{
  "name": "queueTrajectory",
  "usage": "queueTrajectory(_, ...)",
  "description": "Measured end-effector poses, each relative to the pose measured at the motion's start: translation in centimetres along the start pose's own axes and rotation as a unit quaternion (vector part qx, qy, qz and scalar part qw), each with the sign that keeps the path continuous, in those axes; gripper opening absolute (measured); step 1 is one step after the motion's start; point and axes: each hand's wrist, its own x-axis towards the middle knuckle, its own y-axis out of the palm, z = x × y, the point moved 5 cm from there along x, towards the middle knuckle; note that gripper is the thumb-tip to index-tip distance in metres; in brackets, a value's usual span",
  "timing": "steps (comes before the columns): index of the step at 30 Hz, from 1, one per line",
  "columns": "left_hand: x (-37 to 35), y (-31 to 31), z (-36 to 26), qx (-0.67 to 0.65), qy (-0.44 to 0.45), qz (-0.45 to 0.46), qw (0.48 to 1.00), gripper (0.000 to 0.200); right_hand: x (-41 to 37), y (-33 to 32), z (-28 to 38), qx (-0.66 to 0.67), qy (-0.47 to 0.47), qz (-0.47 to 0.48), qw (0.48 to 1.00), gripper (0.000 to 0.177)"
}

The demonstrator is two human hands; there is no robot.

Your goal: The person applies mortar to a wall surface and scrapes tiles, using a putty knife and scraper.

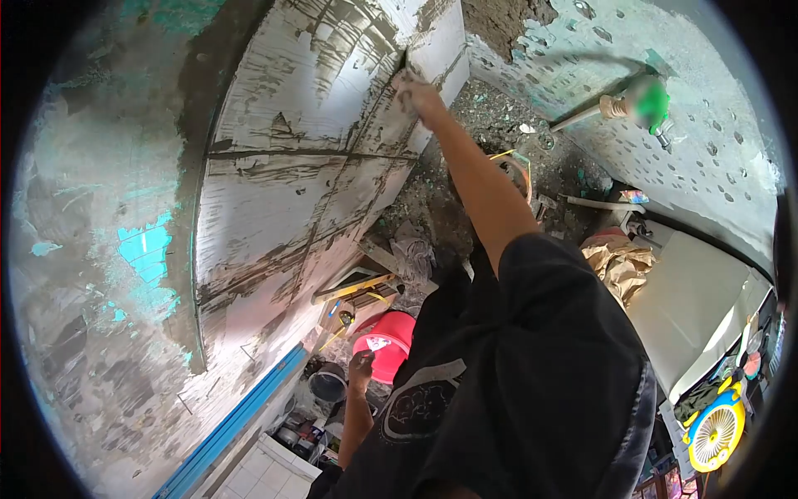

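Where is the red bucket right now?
Low in the middle of the head view, the red bucket sits beside the left hand, near the foot of the tiled wall.

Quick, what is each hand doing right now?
Left hand: hangs by the red bucket; grip cannot be told.
Right hand: touches a wall tile; grip unclear.

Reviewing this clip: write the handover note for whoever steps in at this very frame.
Right hand: raised, pressed to an edge of the large white wall tiles; grip unclear.
Left hand: low, beside the red plastic bucket; whether it holds anything is unclear.
A yellow-edged straight tool lies just above the bucket in the view.
Done: several tiles are on the wall.
Left: grey mortar smears on their faces; the rough plaster wall beside them is bare.
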Motion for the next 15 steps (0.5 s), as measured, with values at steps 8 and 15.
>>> queueTrajectory(8, -0.6, 0.4, -0.4, 0.014, -0.031, 0.000, 0.999, 0.017, -1.6, -3.9, -2.2, 0.099, 0.150, -0.063, 0.982, 0.022)
queueTrajectory(15, -0.4, -0.1, -1.3, -0.020, -0.032, -0.014, 0.999, 0.014, 3.1, -1.3, 2.9, 0.180, 0.227, 0.074, 0.954, 0.019)
